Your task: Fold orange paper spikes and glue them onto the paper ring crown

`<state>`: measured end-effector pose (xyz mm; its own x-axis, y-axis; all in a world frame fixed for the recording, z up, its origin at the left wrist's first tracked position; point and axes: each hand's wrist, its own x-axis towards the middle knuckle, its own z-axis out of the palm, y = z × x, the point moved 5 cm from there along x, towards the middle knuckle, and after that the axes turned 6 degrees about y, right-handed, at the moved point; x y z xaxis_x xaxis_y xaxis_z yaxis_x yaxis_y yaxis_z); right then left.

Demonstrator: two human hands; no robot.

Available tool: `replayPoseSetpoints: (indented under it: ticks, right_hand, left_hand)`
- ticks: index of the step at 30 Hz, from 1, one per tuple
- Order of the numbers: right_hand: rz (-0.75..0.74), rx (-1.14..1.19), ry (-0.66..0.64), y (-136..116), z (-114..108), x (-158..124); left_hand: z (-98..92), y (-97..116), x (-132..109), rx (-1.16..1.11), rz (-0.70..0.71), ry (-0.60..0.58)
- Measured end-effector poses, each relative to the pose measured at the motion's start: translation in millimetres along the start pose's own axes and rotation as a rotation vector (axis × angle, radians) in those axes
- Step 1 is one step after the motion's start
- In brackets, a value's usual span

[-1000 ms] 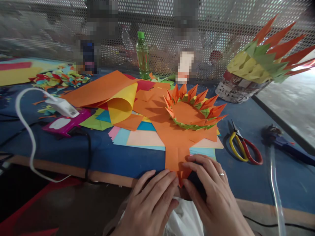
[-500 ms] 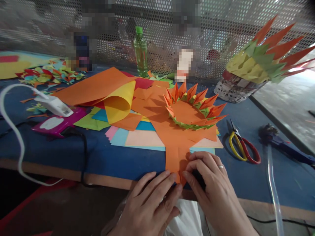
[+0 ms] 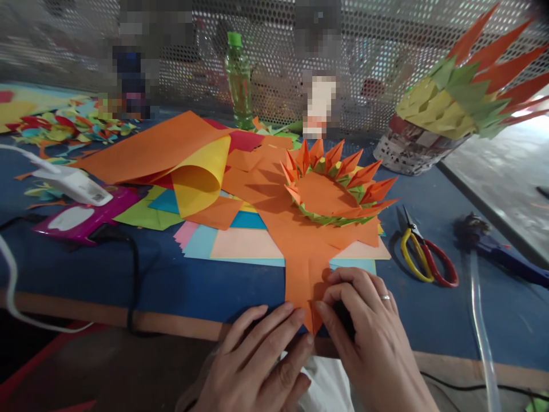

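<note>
Our left hand [image 3: 259, 363] lies palm down, fingers stretched out, their tips on the left side of an orange paper strip [image 3: 298, 280] near its pointed lower end, grasping nothing. Our right hand [image 3: 373, 326] curls in opposite, thumb and forefinger close together at the strip's right edge; whether they pinch it, we cannot tell. The strip lies at the front edge of the blue tabletop [image 3: 223, 286]. We count one spiked paper ring [image 3: 330, 220], one pair of red-and-yellow scissors [image 3: 412, 230] and one green-capped bottle [image 3: 239, 86]. A spiky paper vessel [image 3: 433, 109] and a blurred blue-handled tool [image 3: 506, 252] are cut off at right; both palms are hidden from us.
</note>
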<state>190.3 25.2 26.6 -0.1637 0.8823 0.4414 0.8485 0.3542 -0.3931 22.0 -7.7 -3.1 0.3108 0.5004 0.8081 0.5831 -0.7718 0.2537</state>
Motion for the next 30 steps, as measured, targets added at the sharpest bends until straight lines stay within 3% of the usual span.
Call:
replayPoseSetpoints:
  ticks: [24, 30]
  right_hand:
    - [0.032, -0.026, 0.027, -1.2, -0.3, -0.5]
    - [0.056, 0.031, -0.032, 7.0, -1.1, -4.6]
  left_hand:
    - [6.2, 3.9, 0.1, 0.094, 0.031, -0.019]
    - [7.9, 5.7, 5.8, 0.098, -0.015, -0.017]
